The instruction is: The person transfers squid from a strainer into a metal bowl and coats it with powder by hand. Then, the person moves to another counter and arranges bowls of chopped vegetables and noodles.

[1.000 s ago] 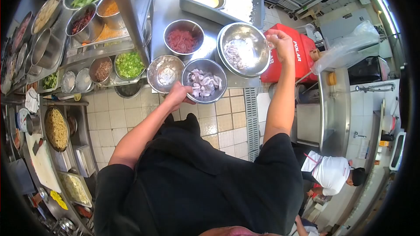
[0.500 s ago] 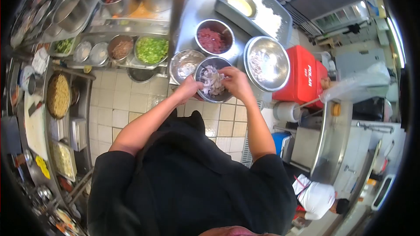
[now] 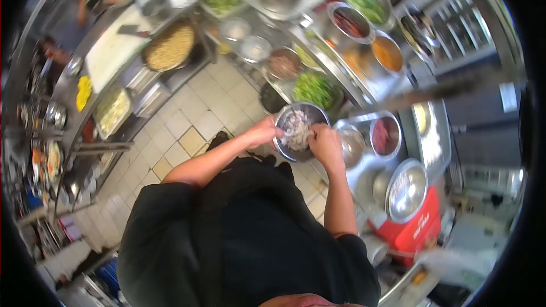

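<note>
My left hand [image 3: 263, 132] grips the left rim of a round metal bowl [image 3: 319, 116], its thumb over the edge. Pale, purplish-white sliced pieces that look like squid [image 3: 296, 125] lie inside. My right hand [image 3: 326, 145] reaches over the bowl's right side, fingers closed among the pieces; the fingertips are partly hidden. The bowl is held in front of my body, above the floor. Right of it, on a steel counter, are a metal bowl with whitish residue [image 3: 351, 146] and a metal pot of red raw meat [image 3: 385, 135].
A large shiny bowl [image 3: 407, 193] stands by a red cooler [image 3: 418, 228] at right. Chopped greens [image 3: 314, 90] sit in a container just beyond my bowl. Noodles fill a pan [image 3: 169, 46] on the left counter, near a cleaver [image 3: 133, 30]. Someone's arm [image 3: 83, 5] shows at upper left.
My view and body have turned left, so the counter and cooler now lie farther right. The bowl stays in my left hand, with my right hand still at the pieces.
</note>
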The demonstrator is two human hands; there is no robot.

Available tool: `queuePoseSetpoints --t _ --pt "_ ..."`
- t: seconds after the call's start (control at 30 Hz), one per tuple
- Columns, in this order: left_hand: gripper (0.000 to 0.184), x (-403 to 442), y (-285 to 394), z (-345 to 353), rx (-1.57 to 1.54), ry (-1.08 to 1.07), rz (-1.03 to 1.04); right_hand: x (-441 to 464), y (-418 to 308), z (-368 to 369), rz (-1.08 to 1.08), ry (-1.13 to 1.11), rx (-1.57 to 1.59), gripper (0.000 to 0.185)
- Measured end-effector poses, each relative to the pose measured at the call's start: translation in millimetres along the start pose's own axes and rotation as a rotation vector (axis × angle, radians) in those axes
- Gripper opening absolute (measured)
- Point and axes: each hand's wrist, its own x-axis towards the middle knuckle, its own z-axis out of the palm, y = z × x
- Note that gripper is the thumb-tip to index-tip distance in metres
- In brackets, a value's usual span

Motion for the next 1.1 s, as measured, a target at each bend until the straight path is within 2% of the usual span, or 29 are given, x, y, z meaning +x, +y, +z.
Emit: queuePoseSetpoints --t 0.07,0.23,0.27,0.3,0.4,0.5,0.63,0.7,0.73,0.8,0.83,0.87,0.9,0.93,1.03,1.1 --pt "0.04 -13.1 -4.2 -45.3 -0.063 0.057 0.0 27.1 -31.3 15.6 -0.078 0.001 0.004 0.018" --pt "0.04 -23.8 -0.8 -159.7 -0.212 0.169 0.023 95.4 -140.2 20.9 -0.158 0.066 0.374 0.016" --pt "0.035 -20.8 -3.5 -187.5 -0.218 0.241 0.059 113.1 -166.5 21.7 -0.167 0.089 0.444 0.016" --pt "0.033 -42.1 34.8 -202.3 -0.134 0.273 0.007 125.9 -186.4 26.4 -0.174 0.111 0.507 0.015" --pt "0.035 -36.9 40.5 -279.2 -0.208 0.233 0.113 174.5 -237.6 50.9 -0.148 0.169 1.211 0.016" --pt "0.038 -54.5 78.1 -345.7 -0.264 0.319 0.131 215.8 -282.2 52.8 -0.205 0.038 1.603 0.019" --pt "0.046 -74.0 132.9 -422.2 -0.307 0.46 0.173 239.7 -303.9 63.2 -0.269 -0.069 1.908 0.021" --pt "0.047 -76.3 159.6 -466.4 -0.349 0.524 0.197 239.0 -313.1 67.7 -0.231 -0.07 2.045 0.019" --pt "0.045 -79.1 177.9 -487.4 -0.338 0.531 0.287 235.3 -314.7 69.7 -0.203 -0.07 2.109 0.018" --pt "0.041 -84.0 218.4 -531.4 -0.312 0.607 0.341 223.6 -310.1 75.1 -0.088 0.0 2.138 0.016" --pt "0.04 -88.7 243.8 -550.8 -0.247 0.739 0.153 216.8 -305.3 78.4 -0.03 0.032 2.149 0.015" --pt "0.039 -71.2 246.3 -591.3 -0.282 0.697 0.395 210.7 -298.1 83.4 -0.005 0.062 2.13 0.014" --pt "0.037 -72.2 267.5 -607.7 -0.261 0.746 0.422 204.9 -288.8 90.1 0.022 0.09 2.111 0.014" --pt "0.044 -63.4 276.3 -642.2 -0.192 0.751 0.452 199.8 -281.4 95.1 0.047 0.116 2.091 0.013" --pt "0.041 -51.0 309.3 -693.4 -0.058 0.861 0.407 185.1 -271.4 105.8 0.125 0.184 2.075 0.012" --pt "0.038 -39.8 313.8 -717.4 -0.152 0.853 0.41 181.9 -268.1 110.7 0.165 0.23 2.015 0.013"
